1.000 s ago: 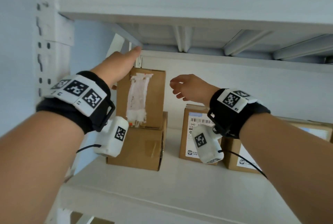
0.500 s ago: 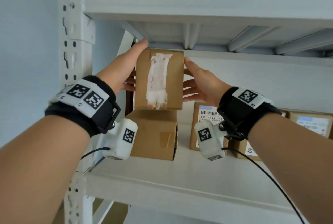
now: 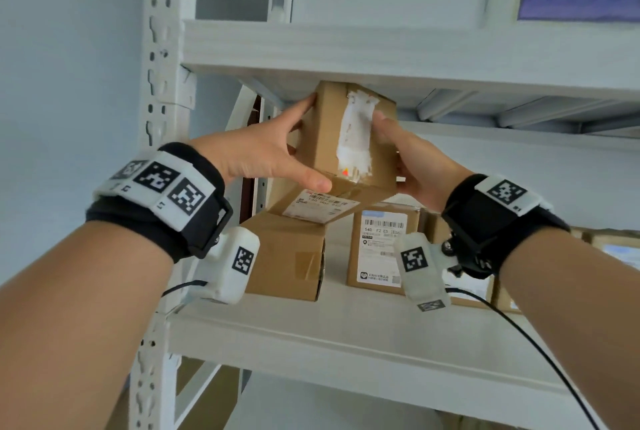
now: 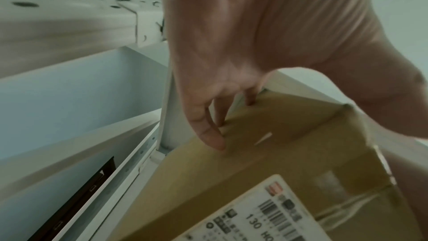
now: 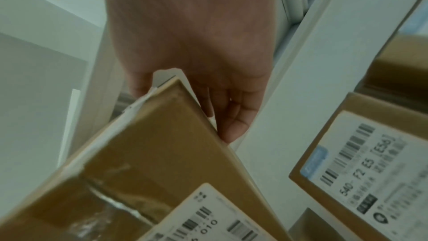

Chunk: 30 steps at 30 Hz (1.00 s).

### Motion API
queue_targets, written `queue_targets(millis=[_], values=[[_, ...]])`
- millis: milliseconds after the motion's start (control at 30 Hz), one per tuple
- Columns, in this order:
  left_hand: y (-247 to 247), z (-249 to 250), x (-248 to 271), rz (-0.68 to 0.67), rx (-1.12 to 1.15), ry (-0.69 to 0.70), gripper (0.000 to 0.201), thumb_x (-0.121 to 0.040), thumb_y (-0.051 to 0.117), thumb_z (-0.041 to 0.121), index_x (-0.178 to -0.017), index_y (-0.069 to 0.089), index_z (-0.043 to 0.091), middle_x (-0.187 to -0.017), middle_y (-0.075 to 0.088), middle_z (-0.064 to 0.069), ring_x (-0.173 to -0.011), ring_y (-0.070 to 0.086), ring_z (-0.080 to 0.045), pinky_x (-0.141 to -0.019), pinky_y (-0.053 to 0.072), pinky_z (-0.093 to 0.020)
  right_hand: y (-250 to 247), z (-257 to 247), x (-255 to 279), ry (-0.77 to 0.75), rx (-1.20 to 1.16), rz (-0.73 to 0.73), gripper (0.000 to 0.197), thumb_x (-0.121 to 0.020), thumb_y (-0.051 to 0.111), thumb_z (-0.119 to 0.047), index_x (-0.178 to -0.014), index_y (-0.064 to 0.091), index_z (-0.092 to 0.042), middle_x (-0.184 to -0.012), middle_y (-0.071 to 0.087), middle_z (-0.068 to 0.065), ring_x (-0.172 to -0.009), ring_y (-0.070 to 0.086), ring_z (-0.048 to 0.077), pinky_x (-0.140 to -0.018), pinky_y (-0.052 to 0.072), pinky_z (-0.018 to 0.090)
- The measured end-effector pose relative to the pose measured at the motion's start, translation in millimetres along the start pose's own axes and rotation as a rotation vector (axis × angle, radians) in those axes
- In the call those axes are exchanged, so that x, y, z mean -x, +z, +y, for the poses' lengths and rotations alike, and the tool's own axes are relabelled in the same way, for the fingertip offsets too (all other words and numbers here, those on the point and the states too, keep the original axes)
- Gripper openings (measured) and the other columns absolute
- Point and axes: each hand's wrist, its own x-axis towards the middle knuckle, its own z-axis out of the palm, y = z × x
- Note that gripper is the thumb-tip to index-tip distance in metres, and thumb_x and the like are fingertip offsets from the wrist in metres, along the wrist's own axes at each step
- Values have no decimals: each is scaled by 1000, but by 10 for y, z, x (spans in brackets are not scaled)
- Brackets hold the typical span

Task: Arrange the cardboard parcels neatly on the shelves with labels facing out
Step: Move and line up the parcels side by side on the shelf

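Under the upper shelf [image 3: 381, 48], both hands' grips clasp the tilted parcel [image 3: 329, 138]; fingertips hidden.

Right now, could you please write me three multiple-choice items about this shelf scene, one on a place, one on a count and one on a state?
1. Where is the printed label on the held parcel?
A. on its underside
B. on its top
C. hidden against the wall

2. How many hands grip that parcel?
A. none
B. one
C. two

3. How does the held parcel sit?
A. flat on the shelf board
B. lifted and tilted above the lower parcel
C. lying on the floor

Answers: 1 A, both wrist views show a barcode label on its lower face. 2 C, the left hand and the right hand hold opposite sides. 3 B, it is raised at an angle under the upper shelf.
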Motion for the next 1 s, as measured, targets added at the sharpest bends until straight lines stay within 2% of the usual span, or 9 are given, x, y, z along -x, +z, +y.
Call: queue_targets(millis=[67,200,333,433,500,567,700,867,1000], values=[[44,91,22,5,-57,-24,143,-47,92,43,-151,-5,45,-160,10,16,-140,29,-15,-116,28,-42,-104,-49,81,-16,10,0,51,-86,53,-62,-113,63,-20,-111,70,5,-102,68,23,-89,55,39],[210,170,56,87,-40,-46,139,-53,93,23,-149,-5,49,-160,17,13,-128,43,-17,-110,36,-44,-253,-92,221,-20,75,-41,49,-86,57,-57,-115,66,-19,-110,73,8,-103,69,26,-95,53,43],[319,193,126,134,-20,-47,137,-57,92,15,-150,-3,48,-158,23,11,-132,40,-14,-110,36,-39,-289,-38,313,-20,118,-101,39,-90,63,-34,-126,60,-19,-114,71,4,-105,68,23,-94,54,41],[425,263,193,142,-30,-61,134,-61,90,10,-151,-2,46,-157,23,13,-120,47,-10,-94,43,-27,-300,8,375,6,81,-120,44,-91,62,-20,-134,52,-19,-117,68,3,-105,67,22,-86,57,35],[496,307,239,153,-55,-73,131,-64,88,6,-151,-3,44,-157,21,13,-117,48,-11,-90,45,-26,-320,34,416,16,80,-125,47,-91,62,-16,-136,49,-20,-118,67,1,-105,66,20,-84,56,33],[531,340,286,182,-70,-71,131,-64,87,3,-152,-1,44,-157,23,14,-115,50,-11,-90,48,-30,-345,50,455,3,77,-130,49,-91,62,-17,-138,48,-20,-118,66,-1,-104,65,19,-83,55,32],[480,414,379,240,-8,-35,128,-61,89,6,-151,8,46,-149,33,16,-104,55,-6,-77,50,-23,-387,-2,536,-53,15,-104,44,-90,62,-23,-133,54,-20,-116,68,1,-100,67,19,-76,57,29],[470,555,445,261,46,-5,123,-60,90,15,-152,12,43,-141,40,6,-89,63,-15,-74,49,-23,-402,-107,642,-137,12,0,39,-88,64,-37,-122,63,-18,-107,72,1,-88,70,15,-68,55,25],[550,602,432,251,137,-30,111,-66,85,22,-151,16,44,-136,42,6,-84,67,-12,-67,55,-25,-455,-142,705,-126,108,51,31,-86,61,-45,-108,67,-23,-99,74,0,-80,71,12,-67,60,28]])
